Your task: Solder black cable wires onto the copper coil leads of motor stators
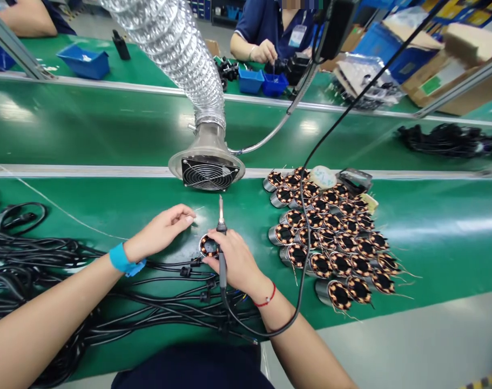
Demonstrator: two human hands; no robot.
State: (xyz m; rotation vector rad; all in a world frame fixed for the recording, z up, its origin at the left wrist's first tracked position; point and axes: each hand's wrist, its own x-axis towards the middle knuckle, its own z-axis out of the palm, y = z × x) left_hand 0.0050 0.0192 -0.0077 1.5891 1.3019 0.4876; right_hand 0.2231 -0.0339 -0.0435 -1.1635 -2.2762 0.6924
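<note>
My left hand [173,227], with a blue wrist strap [124,260], is closed in a pinch on thin solder wire [199,208]. A short end of it sticks out past the fingertips. My right hand [238,259] grips a soldering iron [222,265], its tip pointing up and away from me. Under the right thumb and fingers sits a round motor stator [207,246] with copper windings, partly covered by the hand. The iron's tip is apart from the wire and the stator.
A fume extractor hood [209,167] hangs just beyond the iron. Several wound stators [338,240] stand in rows at right. Black cables [156,308] cover the left front, and the iron's cord [304,259] loops past my right forearm. A co-worker's hand [264,52] is over blue bins [251,81].
</note>
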